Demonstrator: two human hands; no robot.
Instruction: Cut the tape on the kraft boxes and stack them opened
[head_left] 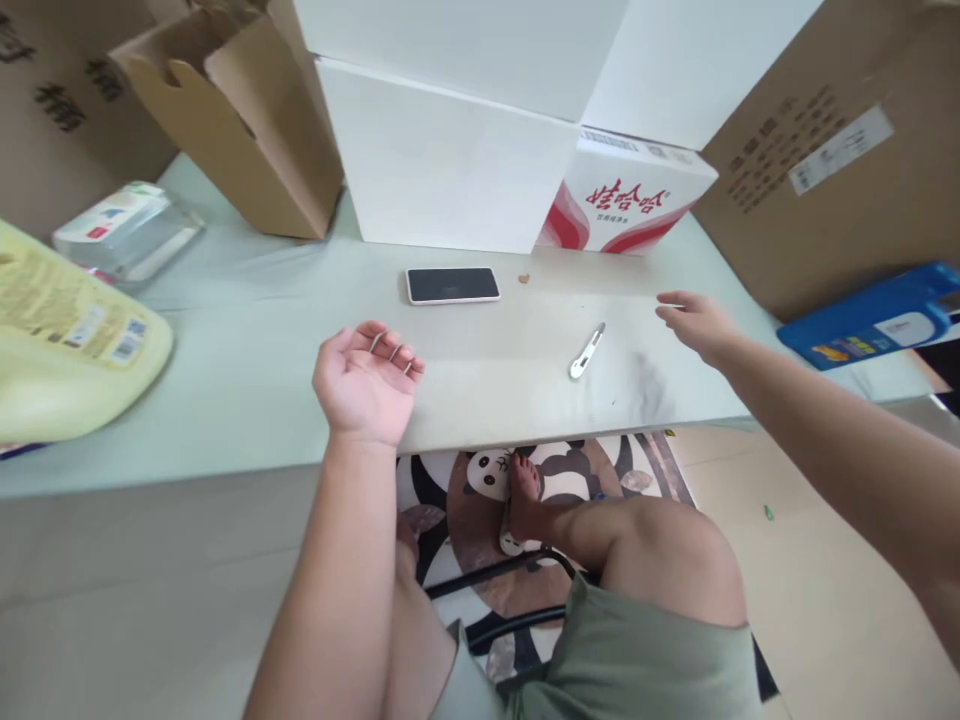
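Note:
My left hand (367, 383) is palm up over the front of the pale table (480, 390), fingers loosely curled and apart, holding nothing. Beyond it lies a smartphone (452, 286) with a dark screen and a pinkish edge. My right hand (694, 322) hovers at the right side of the table, palm turned inward, its fingers stretched out with nothing in them. Between the two hands, nearer the right one, a small white utility knife (587, 351) lies at a slant. Neither hand touches the phone or the knife.
White boxes (446, 160) and a red-and-white carton (630, 195) line the back. An open cardboard box (247, 130), a clear plastic pack (131, 235) and a yellow jug (67, 340) stand left. A blue bottle (870, 318) lies right, before a large carton (847, 130).

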